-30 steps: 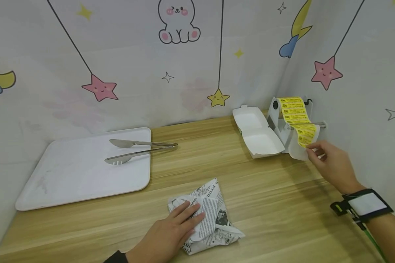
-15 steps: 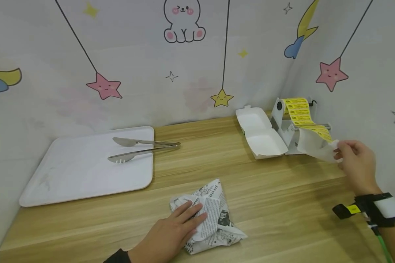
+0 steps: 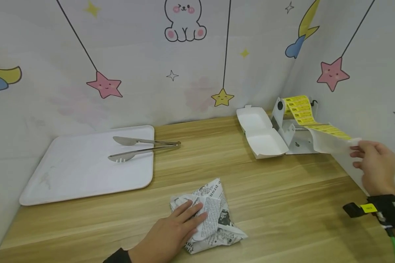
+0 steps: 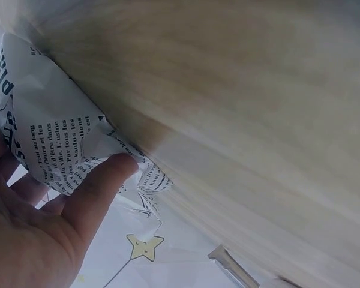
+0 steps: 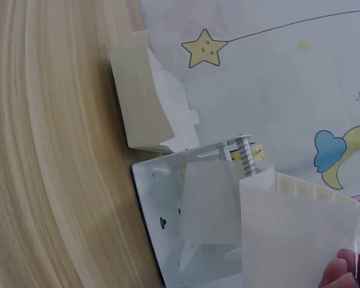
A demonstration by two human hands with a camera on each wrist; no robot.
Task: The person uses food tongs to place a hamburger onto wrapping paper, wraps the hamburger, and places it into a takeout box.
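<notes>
My left hand [image 3: 171,232] rests on a newsprint-wrapped packet [image 3: 230,233] lying on the table, its fingers spread over the folded paper. In the left wrist view the thumb lies along the printed wrap [image 4: 54,132]. Out to the right, my right hand [image 3: 380,164] pinches the free end of a strip of yellow labels [image 3: 334,129]. That strip is drawn out taut from the roll on a white label dispenser [image 3: 291,137]. The right wrist view shows the strip's pale backing [image 5: 300,240] with my fingertips [image 5: 339,273] at its end.
Just left of the dispenser stands an open white clamshell box [image 3: 264,140]. A white tray [image 3: 79,171] lies at the left, with metal serving tongs [image 3: 145,146] across its right edge. Patterned sheets [image 3: 135,54] wall off the back and right of the wooden table [image 3: 283,204].
My right hand has pulled the label strip rightward and away from the dispenser, so it went from hanging down to stretched out. My left hand has stayed on the packet.
</notes>
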